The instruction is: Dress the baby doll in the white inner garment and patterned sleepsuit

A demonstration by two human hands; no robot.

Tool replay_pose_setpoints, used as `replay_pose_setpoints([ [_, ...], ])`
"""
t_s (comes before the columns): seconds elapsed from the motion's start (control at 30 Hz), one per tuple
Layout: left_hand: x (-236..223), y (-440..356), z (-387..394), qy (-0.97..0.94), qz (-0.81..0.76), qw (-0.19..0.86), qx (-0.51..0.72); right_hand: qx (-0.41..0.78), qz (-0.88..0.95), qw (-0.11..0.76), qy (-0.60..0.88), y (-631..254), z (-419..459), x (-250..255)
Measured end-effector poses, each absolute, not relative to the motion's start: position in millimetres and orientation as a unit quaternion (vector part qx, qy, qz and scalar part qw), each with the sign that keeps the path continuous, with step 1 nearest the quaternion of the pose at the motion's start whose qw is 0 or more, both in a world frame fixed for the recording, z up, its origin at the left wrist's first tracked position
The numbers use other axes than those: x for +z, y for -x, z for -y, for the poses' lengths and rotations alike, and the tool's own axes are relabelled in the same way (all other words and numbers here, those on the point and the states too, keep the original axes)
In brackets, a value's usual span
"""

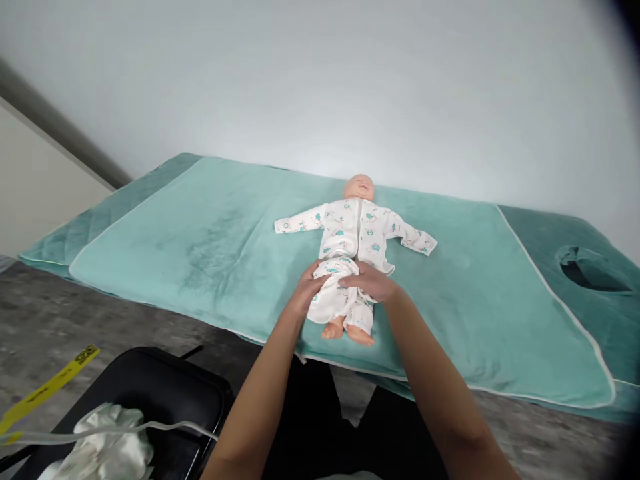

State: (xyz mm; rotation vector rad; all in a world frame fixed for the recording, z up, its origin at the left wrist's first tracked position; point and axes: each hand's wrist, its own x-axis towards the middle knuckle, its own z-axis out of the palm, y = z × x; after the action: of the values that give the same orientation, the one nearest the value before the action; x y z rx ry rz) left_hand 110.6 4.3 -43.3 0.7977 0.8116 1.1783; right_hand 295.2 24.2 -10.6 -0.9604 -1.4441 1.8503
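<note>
Pale wall [300, 87] behind, teal-covered bed [225, 227] in front. Dressed baby doll [343, 230] lies face-up near the bed's front edge, feet toward the person, probably so both sides are easy to reach. Left hand [306, 291] and right hand [377, 283] grip the printed pants [327, 303] from either side, thumbs on top, other fingers wrapped around, tips mostly hidden. Crumpled white cloth [117, 437] on a black chair [155, 373], kept handy I guess.
</note>
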Motion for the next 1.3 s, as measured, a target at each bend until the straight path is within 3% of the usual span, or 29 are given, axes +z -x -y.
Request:
replay_pose_setpoints([
  [0.2, -55, -115, -5, -0.428, -0.349, 0.665, 0.502, 0.719, 0.455, 0.397, 0.345, -297, -23, -19],
  [0.57, -54, -118, -3, -0.343, -0.335, 0.635, 0.606, 0.649, 0.671, 0.249, 0.258, -301, -24, -7],
  [0.9, -50, -115, -3, -0.335, -0.305, 0.671, 0.586, 0.746, 0.557, 0.27, 0.245, -304, -27, -21],
  [1.3, -38, -108, 11, -0.402, -0.281, 0.676, 0.55, 0.684, 0.635, 0.255, 0.255, -310, -20, -10],
])
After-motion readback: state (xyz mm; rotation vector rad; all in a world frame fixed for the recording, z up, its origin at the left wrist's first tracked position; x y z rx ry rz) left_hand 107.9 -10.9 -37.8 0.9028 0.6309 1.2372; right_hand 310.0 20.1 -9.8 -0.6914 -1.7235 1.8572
